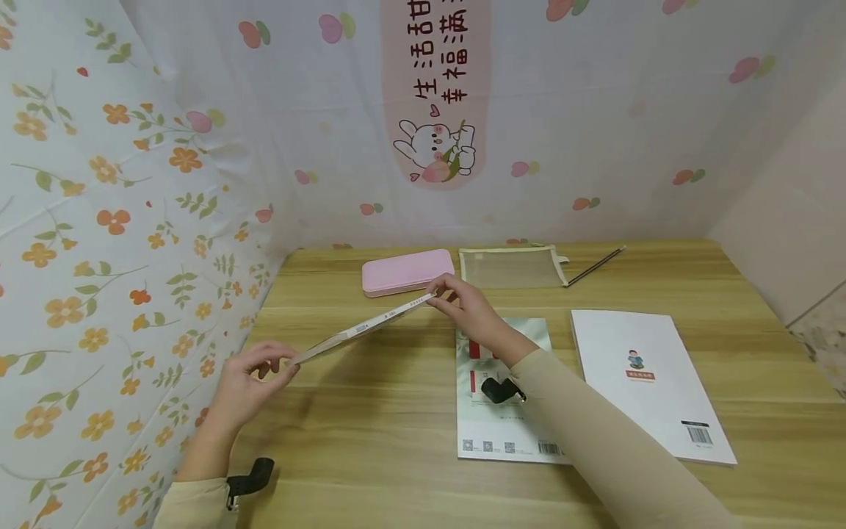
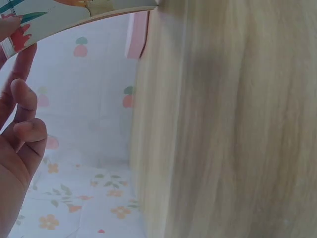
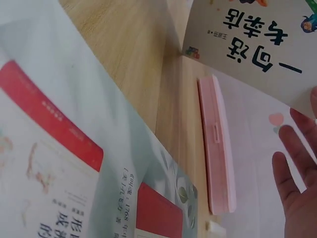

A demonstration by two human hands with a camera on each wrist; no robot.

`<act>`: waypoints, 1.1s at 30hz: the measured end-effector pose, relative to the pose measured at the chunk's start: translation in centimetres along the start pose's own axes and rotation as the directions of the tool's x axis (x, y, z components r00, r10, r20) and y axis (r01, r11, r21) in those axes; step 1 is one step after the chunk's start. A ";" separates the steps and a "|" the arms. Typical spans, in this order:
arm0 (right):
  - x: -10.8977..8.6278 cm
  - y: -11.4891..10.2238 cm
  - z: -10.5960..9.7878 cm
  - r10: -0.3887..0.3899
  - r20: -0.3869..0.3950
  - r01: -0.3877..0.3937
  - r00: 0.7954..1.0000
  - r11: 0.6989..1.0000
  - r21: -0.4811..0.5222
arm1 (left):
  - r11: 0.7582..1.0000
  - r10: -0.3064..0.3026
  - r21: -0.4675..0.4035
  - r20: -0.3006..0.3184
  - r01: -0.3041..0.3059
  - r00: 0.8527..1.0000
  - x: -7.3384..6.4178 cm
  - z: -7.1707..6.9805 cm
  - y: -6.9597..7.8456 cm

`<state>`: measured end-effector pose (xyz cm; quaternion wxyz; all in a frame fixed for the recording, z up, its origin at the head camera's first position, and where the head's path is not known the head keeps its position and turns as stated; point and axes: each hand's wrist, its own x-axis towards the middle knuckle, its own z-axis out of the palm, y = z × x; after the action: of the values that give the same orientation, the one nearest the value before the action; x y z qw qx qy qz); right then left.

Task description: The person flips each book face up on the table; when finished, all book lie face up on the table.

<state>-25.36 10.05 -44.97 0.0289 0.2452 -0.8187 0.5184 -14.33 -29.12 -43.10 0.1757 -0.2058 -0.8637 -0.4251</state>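
Note:
A thin book (image 1: 377, 322) is held up above the table between both hands, its spine edge facing the head camera and its right end higher. My left hand (image 1: 247, 378) pinches the lower left end between thumb and fingers. At the upper right end my right hand (image 1: 471, 312) pinches the other corner. In the right wrist view the pale cover (image 3: 257, 54) shows large dark Chinese characters, upside down. Coloured drawings on the book (image 2: 74, 15) appear at the top of the left wrist view, with my left fingers (image 2: 25, 96) just below.
A pink pencil case (image 1: 406, 272) lies behind the held book. To its right are a mesh zip pouch (image 1: 509, 268) and a dark pencil (image 1: 597, 266). A green-and-white book (image 1: 489, 430) lies under the right forearm, beside a white book (image 1: 634, 330). Patterned cloth (image 1: 317, 132) hangs behind the table.

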 end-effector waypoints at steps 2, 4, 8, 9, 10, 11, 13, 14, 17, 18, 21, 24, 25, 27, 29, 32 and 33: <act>-0.1 -0.1 -0.1 -0.010 -0.013 0.010 1.000 1.000 0.004 | 0.999 -0.030 -0.012 -0.022 0.030 0.999 0.1 0.1 0.1; -0.1 -0.4 -0.2 -0.016 -0.034 0.016 0.999 1.000 0.013 | 0.999 -0.050 -0.016 -0.034 0.049 0.998 0.1 0.1 0.2; -0.1 -1.1 -0.3 0.002 -0.086 0.001 0.996 0.999 0.042 | 0.997 -0.069 -0.042 -0.020 0.068 0.997 0.4 0.0 0.3; -0.1 -1.2 -0.4 0.013 -0.096 -0.008 0.995 0.998 0.055 | 0.997 -0.064 -0.044 -0.015 0.064 0.998 0.4 0.0 0.3; -0.1 -1.3 -0.4 0.021 -0.103 -0.014 0.994 0.998 0.068 | 0.997 -0.062 -0.051 -0.012 0.061 0.998 0.5 0.0 0.4; 0.0 -1.4 -0.3 0.028 -0.108 -0.020 0.994 0.997 0.081 | 0.996 -0.064 -0.059 -0.016 0.063 0.998 0.5 0.0 0.5; 0.1 -1.5 -0.3 0.040 -0.113 -0.029 0.993 0.994 0.103 | 0.994 -0.070 -0.086 -0.028 0.067 0.997 0.6 0.0 0.5; 0.1 -1.5 -0.3 0.048 -0.115 -0.035 0.992 0.993 0.111 | 0.993 -0.068 -0.101 -0.031 0.065 0.997 0.6 0.1 0.5; 0.1 -1.6 -0.3 0.063 -0.127 -0.047 0.990 0.991 0.126 | 0.989 -0.062 -0.136 -0.041 0.056 0.997 0.6 0.3 0.6; 0.1 -1.6 -0.4 0.066 -0.133 -0.049 0.989 0.991 0.126 | 0.988 -0.059 -0.146 -0.041 0.052 0.997 0.7 0.3 0.6; 0.1 -1.6 -0.4 0.064 -0.147 -0.046 0.987 0.991 0.126 | 0.988 -0.045 -0.151 -0.048 0.038 0.998 0.7 0.6 0.5; 0.2 -1.6 -0.3 0.049 -0.145 -0.033 0.988 0.993 0.113 | 0.989 -0.043 -0.142 -0.048 0.036 0.998 0.8 0.7 0.4; 0.2 -1.5 -0.3 0.047 -0.140 -0.032 0.989 0.994 0.107 | 0.990 -0.049 -0.131 -0.044 0.043 0.998 0.8 0.7 0.4; 0.2 -1.4 0.0 0.048 -0.128 -0.038 0.991 0.996 0.085 | 0.993 -0.071 -0.101 -0.023 0.068 0.997 0.8 0.8 0.4; 0.2 -1.0 0.2 0.058 -0.119 -0.050 0.991 0.997 0.066 | 0.995 -0.090 -0.053 0.009 0.090 0.996 0.8 0.8 0.6; 0.2 -0.6 0.5 0.083 -0.108 -0.079 0.991 0.996 0.041 | 0.993 -0.118 0.006 0.074 0.118 0.990 0.8 0.9 0.7; 0.1 -0.5 0.5 0.093 -0.102 -0.090 0.990 0.995 0.031 | 0.993 -0.119 0.024 0.098 0.117 0.988 0.8 0.9 0.7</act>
<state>-25.14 9.37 -44.72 0.0440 0.1806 -0.8196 0.5419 -14.80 -27.80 -42.76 0.1092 -0.1736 -0.8859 -0.4161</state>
